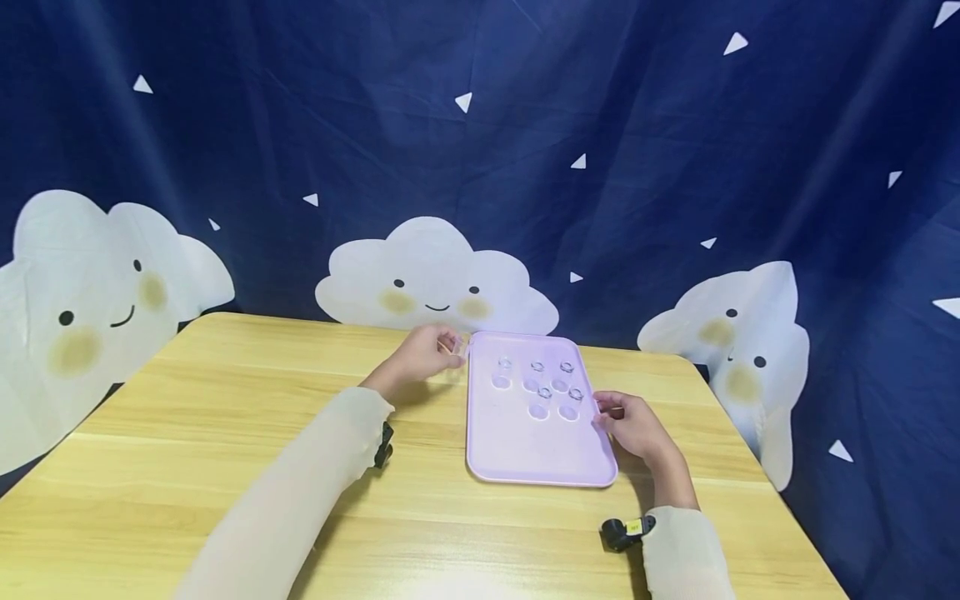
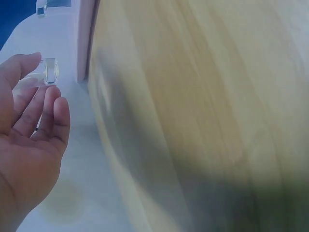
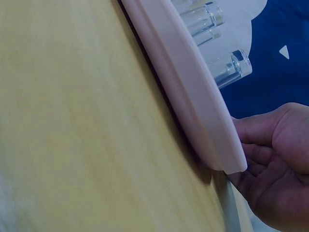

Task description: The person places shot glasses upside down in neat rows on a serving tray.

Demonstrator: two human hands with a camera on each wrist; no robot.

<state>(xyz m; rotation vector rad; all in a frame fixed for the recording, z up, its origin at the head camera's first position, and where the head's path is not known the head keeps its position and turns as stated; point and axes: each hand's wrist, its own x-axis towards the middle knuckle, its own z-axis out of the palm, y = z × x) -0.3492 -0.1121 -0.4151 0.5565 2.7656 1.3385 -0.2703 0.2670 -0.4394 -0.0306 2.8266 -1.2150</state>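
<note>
My left hand pinches a small clear shot glass between thumb and fingers, just beyond the left edge of a lilac tray. In the left wrist view the glass's thick end faces the table side. On the tray stand several similar clear glasses, grouped in its far and right part; their thick ends appear to point up. My right hand holds the tray's right edge, thumb at the rim and fingers curled beside and below it. The fingertips are partly hidden there.
The tray lies on a light wood-grain table, near its far edge. Behind hangs a dark blue cloth printed with white clouds and triangles. A small black camera is worn at the right wrist.
</note>
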